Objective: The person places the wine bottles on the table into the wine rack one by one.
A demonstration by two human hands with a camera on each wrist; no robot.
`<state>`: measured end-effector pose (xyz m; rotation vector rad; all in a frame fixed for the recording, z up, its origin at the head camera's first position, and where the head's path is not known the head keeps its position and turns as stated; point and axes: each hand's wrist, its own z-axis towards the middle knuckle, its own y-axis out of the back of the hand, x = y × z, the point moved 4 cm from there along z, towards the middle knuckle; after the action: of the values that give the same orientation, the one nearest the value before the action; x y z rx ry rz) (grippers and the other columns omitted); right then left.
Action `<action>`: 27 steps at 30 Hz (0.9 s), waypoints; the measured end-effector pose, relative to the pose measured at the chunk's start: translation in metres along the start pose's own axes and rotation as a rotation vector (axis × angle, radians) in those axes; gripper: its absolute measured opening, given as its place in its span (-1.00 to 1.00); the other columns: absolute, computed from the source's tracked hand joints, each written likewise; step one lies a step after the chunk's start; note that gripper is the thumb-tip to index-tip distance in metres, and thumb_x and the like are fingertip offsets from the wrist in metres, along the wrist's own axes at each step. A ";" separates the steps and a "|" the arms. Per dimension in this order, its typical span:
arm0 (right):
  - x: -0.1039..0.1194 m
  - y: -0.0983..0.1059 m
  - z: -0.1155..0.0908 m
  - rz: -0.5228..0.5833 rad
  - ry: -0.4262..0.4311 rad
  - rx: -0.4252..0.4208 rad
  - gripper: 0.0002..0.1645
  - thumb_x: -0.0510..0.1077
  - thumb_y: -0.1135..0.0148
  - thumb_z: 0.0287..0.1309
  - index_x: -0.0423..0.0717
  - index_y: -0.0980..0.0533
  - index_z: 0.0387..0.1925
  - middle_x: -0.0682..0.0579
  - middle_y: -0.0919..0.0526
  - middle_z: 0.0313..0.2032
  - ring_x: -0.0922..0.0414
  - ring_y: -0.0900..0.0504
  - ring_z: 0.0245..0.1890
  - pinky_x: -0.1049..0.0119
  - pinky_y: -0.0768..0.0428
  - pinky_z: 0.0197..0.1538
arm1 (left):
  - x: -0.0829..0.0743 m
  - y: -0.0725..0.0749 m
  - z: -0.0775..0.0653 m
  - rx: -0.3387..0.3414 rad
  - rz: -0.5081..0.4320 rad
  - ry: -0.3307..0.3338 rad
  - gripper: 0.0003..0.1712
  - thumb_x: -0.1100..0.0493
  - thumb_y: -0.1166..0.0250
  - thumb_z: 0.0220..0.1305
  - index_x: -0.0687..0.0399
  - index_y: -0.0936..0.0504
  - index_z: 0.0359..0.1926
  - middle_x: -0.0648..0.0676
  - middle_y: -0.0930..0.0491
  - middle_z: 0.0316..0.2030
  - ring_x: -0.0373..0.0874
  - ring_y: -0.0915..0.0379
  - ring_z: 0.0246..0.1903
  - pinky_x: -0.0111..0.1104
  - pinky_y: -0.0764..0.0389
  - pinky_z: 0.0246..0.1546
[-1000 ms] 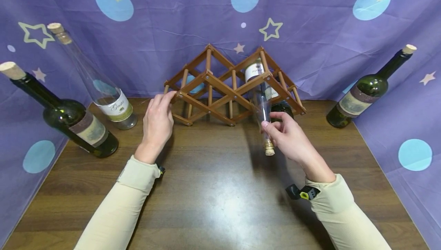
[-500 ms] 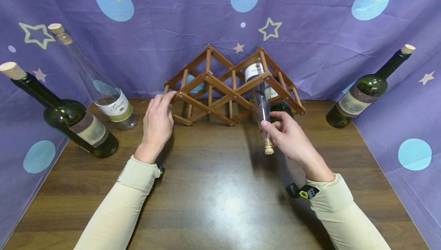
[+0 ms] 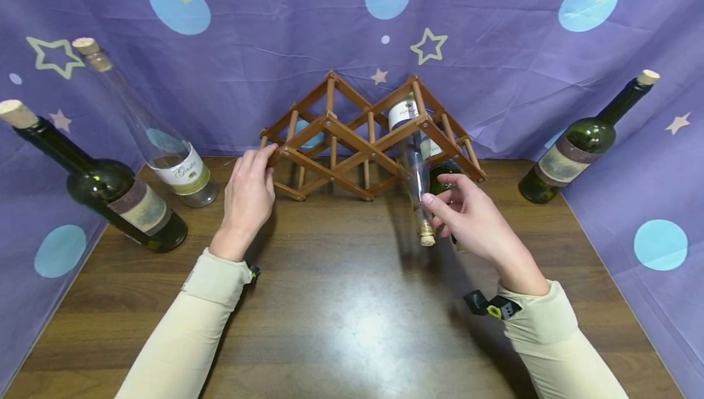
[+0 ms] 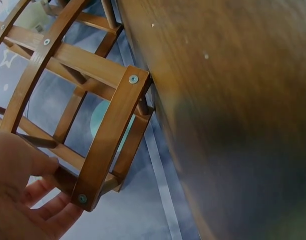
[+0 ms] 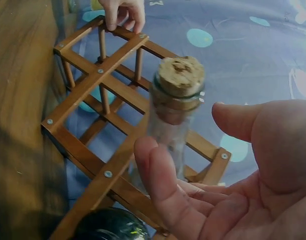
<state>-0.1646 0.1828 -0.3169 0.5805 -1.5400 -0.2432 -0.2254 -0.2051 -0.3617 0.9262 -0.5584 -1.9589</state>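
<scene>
Brown wooden rack (image 3: 373, 153) sitting along the back edge of the tabletop (image 3: 341, 289), a bit right of the middle, zigzag style with 2 peaks. The left hand (image 3: 250, 194) has its left end pinched – the left wrist view shows the thumb on one side of the wood and fingers curled on the other.

The clear bottle (image 3: 416, 164) lies in the rack under the right peak, corked neck pointing at the near edge. The right hand (image 3: 475, 222) is around that neck but loose: thumb and fingers spread wide, thumb well off the glass in the right wrist view. Can't tell if the index finger touches it. A dark green bottle (image 3: 443, 170) is in there too, lower and mostly hidden.

3 more corked bottles stand upright: a second clear one (image 3: 178, 167) by the back left corner, a big green one (image 3: 129, 200) near the left edge, and another green one (image 3: 569, 151) by the back right corner. Purple starry cloth (image 3: 247, 93) hangs behind it all.
</scene>
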 end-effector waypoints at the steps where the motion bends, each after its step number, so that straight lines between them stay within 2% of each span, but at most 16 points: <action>1: 0.001 0.002 -0.001 -0.010 0.008 -0.008 -0.14 0.14 -0.26 0.52 -0.29 -0.20 0.54 -0.24 -0.72 -0.05 -0.07 -0.75 -0.31 0.16 -0.77 -0.28 | 0.000 0.000 0.000 0.002 -0.002 0.006 -0.50 0.39 -0.29 0.46 0.08 -0.58 0.36 0.27 -0.61 0.08 0.27 -0.52 0.10 0.18 -0.58 0.03; 10: 0.003 0.023 -0.010 -0.039 0.104 -0.114 -0.32 0.02 -0.27 0.53 -0.27 -0.34 0.45 -0.22 -0.71 0.02 -0.01 -0.77 -0.23 0.26 -0.74 -0.30 | -0.002 0.006 0.001 0.004 -0.015 0.011 -0.44 0.34 -0.36 0.42 0.10 -0.54 0.41 0.26 -0.59 0.16 0.28 -0.49 0.16 0.16 -0.55 0.09; 16: 0.000 0.039 -0.013 -0.137 0.193 -0.253 -0.37 -0.03 -0.31 0.50 -0.26 -0.40 0.41 -0.15 -0.71 0.04 0.16 -0.67 -0.11 0.52 -0.59 -0.16 | -0.006 0.015 0.001 -0.021 -0.036 -0.004 -0.36 0.31 -0.41 0.38 0.12 -0.50 0.45 0.26 -0.58 0.23 0.29 -0.49 0.18 0.17 -0.55 0.09; 19: -0.004 0.046 -0.013 -0.170 0.224 -0.321 -0.39 -0.05 -0.33 0.48 -0.23 -0.43 0.40 -0.14 -0.70 0.06 0.25 -0.62 -0.06 0.58 -0.52 -0.11 | -0.008 0.019 0.001 -0.026 -0.039 -0.010 -0.33 0.30 -0.43 0.37 0.13 -0.49 0.46 0.25 -0.56 0.26 0.28 -0.48 0.20 0.17 -0.56 0.08; 21: -0.007 0.051 -0.012 -0.176 0.232 -0.358 -0.39 -0.06 -0.34 0.47 -0.21 -0.43 0.40 -0.14 -0.69 0.09 0.23 -0.61 0.00 0.60 -0.51 -0.11 | -0.009 0.021 0.001 -0.029 -0.043 -0.018 -0.32 0.29 -0.43 0.36 0.12 -0.48 0.46 0.25 -0.55 0.28 0.27 -0.48 0.21 0.17 -0.56 0.09; 27: -0.018 0.068 -0.011 -0.185 0.228 -0.465 -0.38 -0.06 -0.35 0.47 -0.20 -0.42 0.41 -0.17 -0.65 0.16 0.02 -0.63 0.11 0.61 -0.49 -0.09 | -0.018 0.026 -0.001 -0.044 -0.054 -0.056 -0.29 0.23 -0.43 0.32 0.14 -0.47 0.47 0.26 -0.55 0.29 0.29 -0.47 0.21 0.15 -0.54 0.12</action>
<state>-0.1682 0.2510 -0.2980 0.3643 -1.1574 -0.6352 -0.2051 -0.2034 -0.3373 0.8694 -0.5252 -2.0435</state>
